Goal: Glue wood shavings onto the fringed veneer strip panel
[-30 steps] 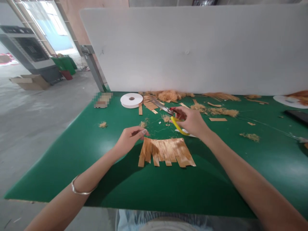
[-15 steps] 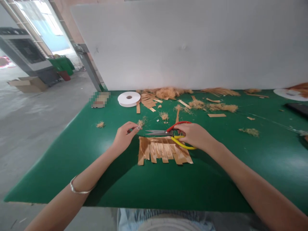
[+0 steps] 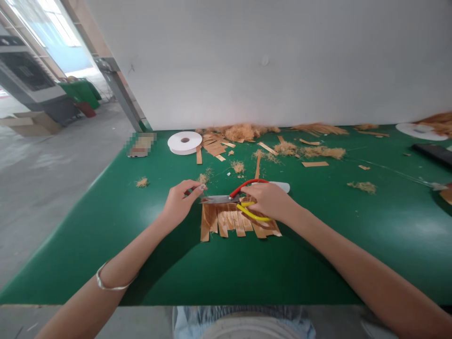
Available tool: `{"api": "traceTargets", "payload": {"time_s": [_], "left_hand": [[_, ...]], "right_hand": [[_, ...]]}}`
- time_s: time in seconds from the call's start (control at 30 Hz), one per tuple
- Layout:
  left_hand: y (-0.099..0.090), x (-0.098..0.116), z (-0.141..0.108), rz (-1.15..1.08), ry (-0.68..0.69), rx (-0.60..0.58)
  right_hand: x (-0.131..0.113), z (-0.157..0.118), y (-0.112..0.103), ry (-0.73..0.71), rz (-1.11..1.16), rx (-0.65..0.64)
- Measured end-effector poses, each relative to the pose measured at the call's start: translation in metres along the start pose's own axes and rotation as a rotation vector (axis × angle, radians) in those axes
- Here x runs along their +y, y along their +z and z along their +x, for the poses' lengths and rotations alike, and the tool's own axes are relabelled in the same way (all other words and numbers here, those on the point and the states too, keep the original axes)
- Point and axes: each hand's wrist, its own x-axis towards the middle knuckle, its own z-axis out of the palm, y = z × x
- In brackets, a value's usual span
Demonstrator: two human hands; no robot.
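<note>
My right hand (image 3: 264, 197) is closed round the scissors (image 3: 226, 199), which have one red and one yellow handle. The blades point left and lie over the top edge of a fringed brown strip piece (image 3: 231, 220) on the green table. My left hand (image 3: 181, 200) is pinched just left of the blade tips; what its fingertips hold, if anything, is too small to make out. A small tuft of tan fibre (image 3: 204, 178) lies just beyond those fingertips. Behind my right hand, a white cylindrical object (image 3: 282, 187) shows in part.
On the green table (image 3: 247, 278), a white tape roll (image 3: 184, 141) stands back left, beside brown strips (image 3: 214, 145) and fibre piles (image 3: 245, 132). A pixelated object (image 3: 141, 144) lies at the left corner. A dark object (image 3: 432, 156) is at right. A white panel (image 3: 264, 89) rises behind.
My right hand has moved left with the scissors, bringing the blades closer to my left fingertips and closing them. The white cylindrical object now shows behind my right hand. The view has shifted slightly.
</note>
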Motion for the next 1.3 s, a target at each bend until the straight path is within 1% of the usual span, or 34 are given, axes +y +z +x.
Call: {"api": "traceTargets", "payload": {"time_s": [0.13, 0.37, 0.63, 0.83, 0.93, 1.07, 1.17, 1.23, 1.3], "left_hand": [[0.001, -0.001, 0.000, 0.003, 0.001, 0.013], [0.000, 0.003, -0.001, -0.010, -0.034, 0.004], [0.001, 0.004, -0.002, -0.016, -0.024, 0.005], [0.000, 0.006, -0.002, -0.014, -0.026, 0.011], [-0.001, 0.007, -0.002, -0.015, -0.023, 0.026], [0.000, 0.005, 0.006, -0.030, -0.025, 0.031], [0.003, 0.005, 0.025, -0.047, -0.010, -0.010], [0.006, 0.006, 0.043, -0.047, 0.008, -0.086], [0.010, 0.006, 0.060, -0.036, -0.005, -0.238]], "right_hand": [[-0.001, -0.001, -0.001, 0.000, 0.001, 0.011], [-0.004, 0.000, 0.000, 0.006, -0.058, -0.030], [-0.006, 0.003, -0.002, 0.028, -0.083, -0.067], [-0.004, 0.003, -0.001, 0.016, -0.056, -0.041], [-0.001, 0.001, -0.005, 0.068, -0.016, -0.052], [0.012, -0.002, -0.017, 0.254, 0.062, -0.066], [0.034, 0.001, -0.028, 0.392, 0.096, -0.041], [0.052, 0.008, -0.035, 0.438, 0.063, -0.012], [0.071, 0.022, -0.042, 0.450, -0.008, -0.006]]}}
